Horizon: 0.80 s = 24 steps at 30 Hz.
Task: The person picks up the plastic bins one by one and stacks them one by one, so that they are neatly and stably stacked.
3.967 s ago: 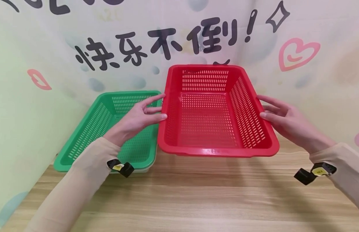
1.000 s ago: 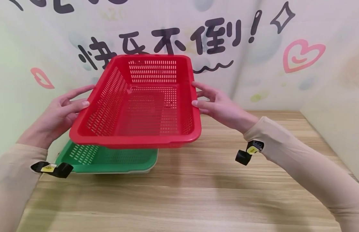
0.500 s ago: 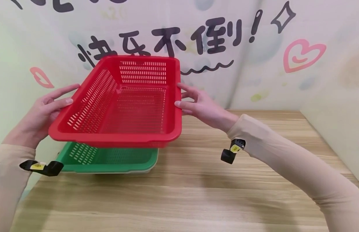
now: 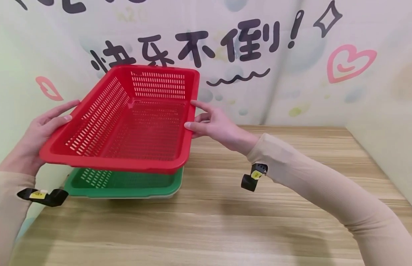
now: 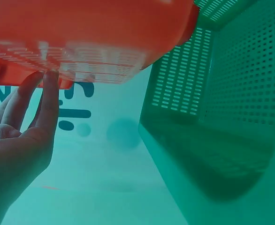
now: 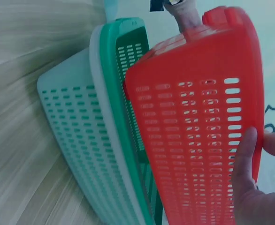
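Between both hands hangs a red plastic basket with slotted walls, tilted toward the viewer. My left hand grips its left rim, thumb on top and fingers beneath. On the right rim my right hand pinches with the thumb inside and fingers outside. Directly below stands a green basket, its front rim showing and its back part hidden by the red one. In the right wrist view the green basket sits in a pale white basket, and the red basket's base is over its opening.
The wooden table stretches in front and to the right of the baskets. Behind it hangs a printed wall cloth with dark lettering and a pink heart. Another wall stands close on the left.
The red basket has moved left from the middle of the table to over the green basket, both hands holding it throughout. In the last half second it shifted further left and its right side tipped slightly lower.
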Motion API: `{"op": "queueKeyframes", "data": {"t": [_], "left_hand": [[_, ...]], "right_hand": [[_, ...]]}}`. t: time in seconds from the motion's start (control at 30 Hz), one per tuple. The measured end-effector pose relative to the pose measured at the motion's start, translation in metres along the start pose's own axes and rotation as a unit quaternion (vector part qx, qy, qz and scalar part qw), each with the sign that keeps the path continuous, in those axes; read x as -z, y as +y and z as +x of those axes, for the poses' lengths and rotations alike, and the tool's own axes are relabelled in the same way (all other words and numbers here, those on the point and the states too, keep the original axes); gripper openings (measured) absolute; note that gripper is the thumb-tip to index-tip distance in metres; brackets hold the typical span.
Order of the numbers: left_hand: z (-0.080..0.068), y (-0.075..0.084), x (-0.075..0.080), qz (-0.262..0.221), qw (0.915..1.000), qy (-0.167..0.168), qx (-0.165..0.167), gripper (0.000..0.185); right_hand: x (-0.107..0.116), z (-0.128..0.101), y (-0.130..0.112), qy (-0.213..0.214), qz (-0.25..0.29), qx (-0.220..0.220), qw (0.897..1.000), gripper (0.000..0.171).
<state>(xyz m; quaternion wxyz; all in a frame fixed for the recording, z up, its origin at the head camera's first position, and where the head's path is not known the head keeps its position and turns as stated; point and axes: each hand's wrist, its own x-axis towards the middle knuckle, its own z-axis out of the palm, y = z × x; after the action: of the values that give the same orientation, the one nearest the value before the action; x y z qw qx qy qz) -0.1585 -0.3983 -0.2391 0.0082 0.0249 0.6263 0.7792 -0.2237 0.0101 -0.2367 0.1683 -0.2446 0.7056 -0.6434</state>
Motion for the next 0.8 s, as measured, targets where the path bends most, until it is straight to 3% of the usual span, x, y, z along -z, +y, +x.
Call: {"op": "queueKeyframes", "data": {"t": [0.37, 0.63, 0.8], "left_hand": [[-0.010, -0.008, 0.015, 0.041, 0.9981, 0.046, 0.001, 0.043], [-0.014, -0.022, 0.028, 0.039, 0.9979, 0.036, 0.038, 0.036], [-0.015, -0.031, 0.032, 0.068, 0.9956, 0.035, 0.054, 0.034]], "right_hand": [[-0.017, 0.008, 0.007, -0.007, 0.022, 0.000, 1.000, 0.071], [-0.026, 0.014, 0.024, -0.016, 0.018, -0.035, 0.999, 0.072], [-0.029, 0.014, 0.037, -0.022, 0.012, -0.061, 0.998, 0.071]]}}
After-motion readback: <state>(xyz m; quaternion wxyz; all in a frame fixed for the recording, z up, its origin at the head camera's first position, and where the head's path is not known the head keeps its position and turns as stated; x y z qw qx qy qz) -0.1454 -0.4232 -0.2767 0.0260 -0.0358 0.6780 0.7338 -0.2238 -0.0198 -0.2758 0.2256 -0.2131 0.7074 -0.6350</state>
